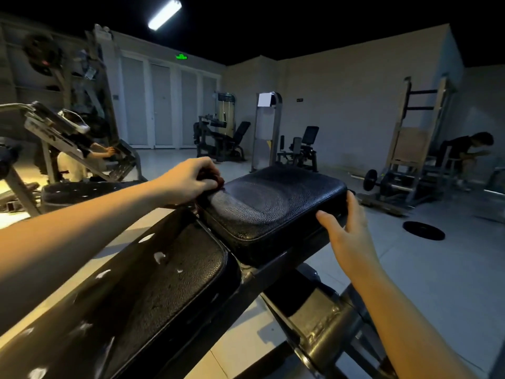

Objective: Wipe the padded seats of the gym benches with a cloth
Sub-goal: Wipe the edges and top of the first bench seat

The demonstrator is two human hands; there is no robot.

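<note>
Clutching cloth (212,178), left hand (188,179) presses seat (273,203); right hand (347,232) grips edge.

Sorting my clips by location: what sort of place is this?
Probably a gym. A padded bench seat is right in front, weight machines stand by the far wall, and a barbell and a loose weight plate lie on the floor.

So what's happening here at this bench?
A person is wiping down a gym bench. Their left hand presses a dark red cloth against the far left corner of the black seat pad, which has a damp-looking sheen. Their right hand grips the pad's right edge, thumb on top. The longer back pad nearer the camera has pale worn patches.
</note>
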